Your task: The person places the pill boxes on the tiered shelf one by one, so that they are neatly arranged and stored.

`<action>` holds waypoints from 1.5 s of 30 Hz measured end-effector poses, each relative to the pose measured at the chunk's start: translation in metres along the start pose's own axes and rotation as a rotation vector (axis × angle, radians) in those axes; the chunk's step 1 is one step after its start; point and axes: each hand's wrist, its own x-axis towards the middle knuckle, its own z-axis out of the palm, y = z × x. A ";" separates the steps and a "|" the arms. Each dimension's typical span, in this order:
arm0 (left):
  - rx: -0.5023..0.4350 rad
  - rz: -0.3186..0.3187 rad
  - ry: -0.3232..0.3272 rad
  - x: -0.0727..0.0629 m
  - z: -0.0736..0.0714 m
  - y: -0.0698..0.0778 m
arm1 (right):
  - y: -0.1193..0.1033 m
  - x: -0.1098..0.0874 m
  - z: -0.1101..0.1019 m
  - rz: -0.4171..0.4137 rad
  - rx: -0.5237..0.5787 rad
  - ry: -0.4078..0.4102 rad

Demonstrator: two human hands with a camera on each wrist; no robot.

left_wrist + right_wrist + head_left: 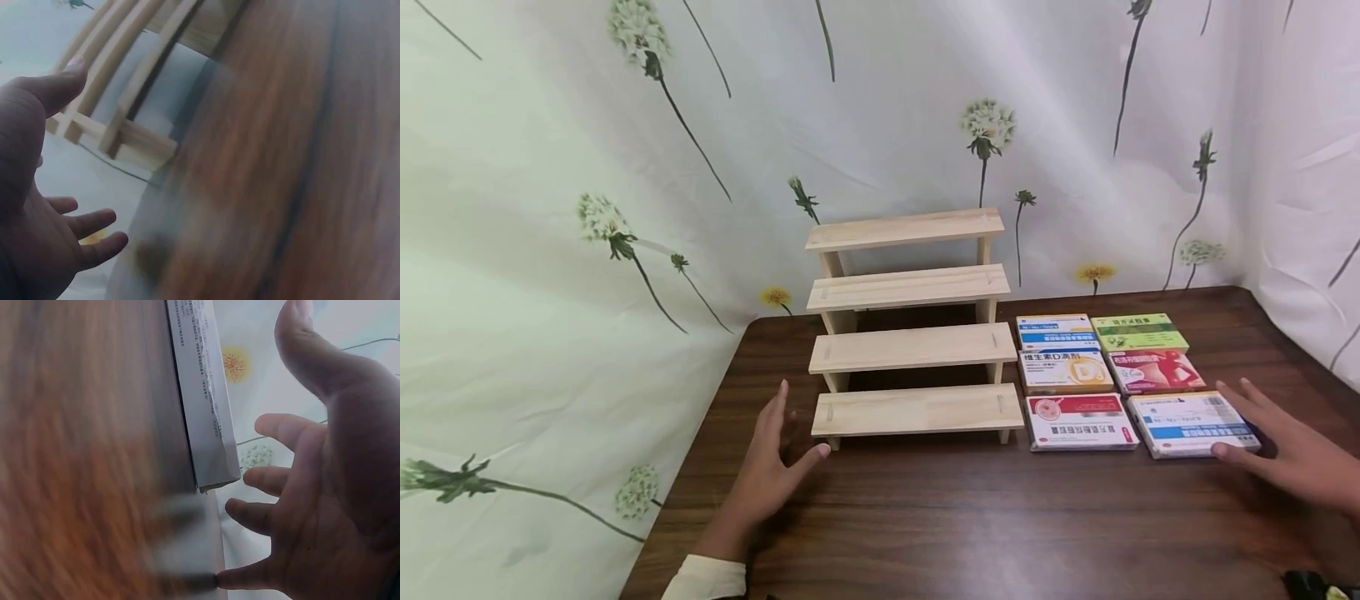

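Observation:
My left hand (767,471), thumb and fingers spread, is over the table just left of the lowest step of a pale wooden stepped rack (917,412). It holds nothing; the left wrist view shows the rack's side (147,140) beyond the thumb. At the right, my right hand (1292,450) is spread around the right end of a white-and-blue medicine box (1187,421), its thumb overlapping the near corner in the head view. From the right wrist, the fingers are seen apart from the end of that box (212,450), palm turned towards it.
Beside the rack lie more medicine boxes in two columns: a white-and-red one (1082,425), a white-and-orange one (1063,372), a pink-red one (1153,372), a green one (1138,332) and a blue-and-white one (1057,333). A flower-printed cloth (887,125) hangs behind the dark wooden table (962,517).

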 end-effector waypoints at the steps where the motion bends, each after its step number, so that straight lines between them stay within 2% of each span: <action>1: -0.015 -0.001 -0.007 0.003 0.000 -0.004 | 0.001 0.001 0.000 0.003 -0.002 -0.007; 10: -0.212 0.016 -0.046 0.027 -0.005 -0.027 | 0.016 0.013 -0.008 -0.025 0.031 -0.039; 16: -0.291 0.002 -0.071 0.040 -0.004 -0.031 | 0.019 0.019 -0.009 -0.030 0.073 -0.070; 20: -0.306 0.009 -0.077 0.048 0.001 -0.033 | 0.025 0.018 -0.008 -0.039 0.103 -0.056; 26: -0.358 0.037 -0.050 0.054 0.008 -0.033 | 0.037 0.010 0.000 -0.028 0.239 -0.037; 30: -0.380 0.073 -0.054 0.057 0.014 -0.031 | 0.043 0.005 0.005 -0.012 0.284 -0.043; 37: -0.397 0.129 -0.089 0.052 0.018 -0.034 | 0.042 0.006 0.011 -0.016 0.264 -0.040; 45: -0.392 0.136 -0.102 0.050 0.020 -0.036 | 0.041 0.007 0.014 -0.032 0.242 -0.021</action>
